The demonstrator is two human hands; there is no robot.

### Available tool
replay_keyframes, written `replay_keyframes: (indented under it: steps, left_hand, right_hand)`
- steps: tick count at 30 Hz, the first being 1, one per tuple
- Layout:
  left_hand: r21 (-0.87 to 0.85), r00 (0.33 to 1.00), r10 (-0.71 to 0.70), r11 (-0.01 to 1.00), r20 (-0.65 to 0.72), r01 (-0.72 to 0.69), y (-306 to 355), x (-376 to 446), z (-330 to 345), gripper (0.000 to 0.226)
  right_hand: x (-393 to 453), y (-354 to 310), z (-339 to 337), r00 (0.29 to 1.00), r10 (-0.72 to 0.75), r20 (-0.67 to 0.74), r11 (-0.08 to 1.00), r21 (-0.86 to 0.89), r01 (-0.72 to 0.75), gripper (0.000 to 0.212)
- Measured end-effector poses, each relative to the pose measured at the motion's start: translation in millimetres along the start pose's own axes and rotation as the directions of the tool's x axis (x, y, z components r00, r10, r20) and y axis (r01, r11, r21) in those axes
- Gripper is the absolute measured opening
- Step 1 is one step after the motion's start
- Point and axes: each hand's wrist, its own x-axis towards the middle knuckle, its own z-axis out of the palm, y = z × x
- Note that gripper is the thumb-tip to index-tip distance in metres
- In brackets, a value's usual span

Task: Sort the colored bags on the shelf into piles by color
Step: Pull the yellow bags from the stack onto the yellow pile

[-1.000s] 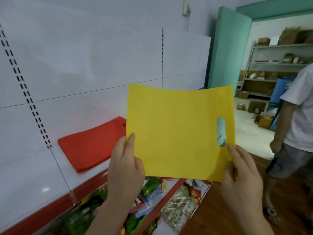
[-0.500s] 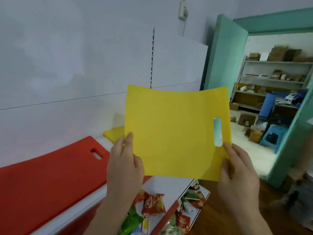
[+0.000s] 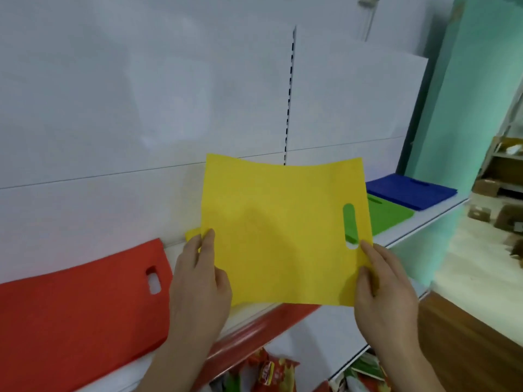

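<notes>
White shelf point(image 3: 418, 233) carries colour piles; left hand point(image 3: 198, 281) and right hand point(image 3: 387, 290) pinch the yellow bag point(image 3: 283, 236) by its lower corners, directly above the yellow pile point(image 3: 193, 233), handle slot rightward.

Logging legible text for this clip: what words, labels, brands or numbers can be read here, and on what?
None can be read.
Snack packets on the lower shelf: printed lettering, too blurred to read.
Yellow bag held by both hands, red bags, green bags, blue bags: no print visible.
</notes>
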Motion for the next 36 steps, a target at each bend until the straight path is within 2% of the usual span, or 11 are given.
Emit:
replay_keyframes:
  steps: [5, 12, 16, 27, 30, 33, 36]
  left_hand:
    - [0.075, 0.985, -0.159, 0.984, -0.065, 0.164, 23, 5, 23, 0.06]
    - [0.202, 0.957, -0.261, 0.938, -0.125, 0.283, 55, 0, 45, 0.065]
    - [0.261, 0.936, -0.33, 0.899, -0.124, 0.351, 53, -3, 51, 0.067]
    - [0.499, 0.93, -0.367, 0.803, -0.017, 0.326, 26, 13, 64, 0.059]
    - [0.604, 0.949, -0.316, 0.758, 0.01, 0.246, 15, 10, 69, 0.046]
    - [0.653, 0.965, -0.261, 0.73, -0.005, 0.201, 17, 9, 70, 0.013]
    - [0.618, 0.973, -0.231, 0.762, -0.019, 0.193, 24, 10, 67, 0.011]
  right_hand:
    - [49, 37, 21, 0.988, -0.106, 0.116, 0.99, 0.101, 0.094, 0.04]
    - [103, 74, 46, 0.94, -0.184, 0.286, 0.965, 0.234, 0.118, 0.039]
    - [114, 78, 65, 0.895, -0.213, 0.393, 0.965, 0.229, 0.129, 0.039]
    - [136, 70, 102, 0.737, -0.248, 0.628, 0.959, 0.054, 0.277, 0.048]
    - [138, 68, 105, 0.712, -0.222, 0.666, 0.956, 0.004, 0.295, 0.048]
    - [140, 67, 107, 0.703, -0.198, 0.683, 0.952, -0.037, 0.305, 0.047]
    - [140, 67, 111, 0.703, -0.176, 0.689, 0.951, -0.065, 0.301, 0.042]
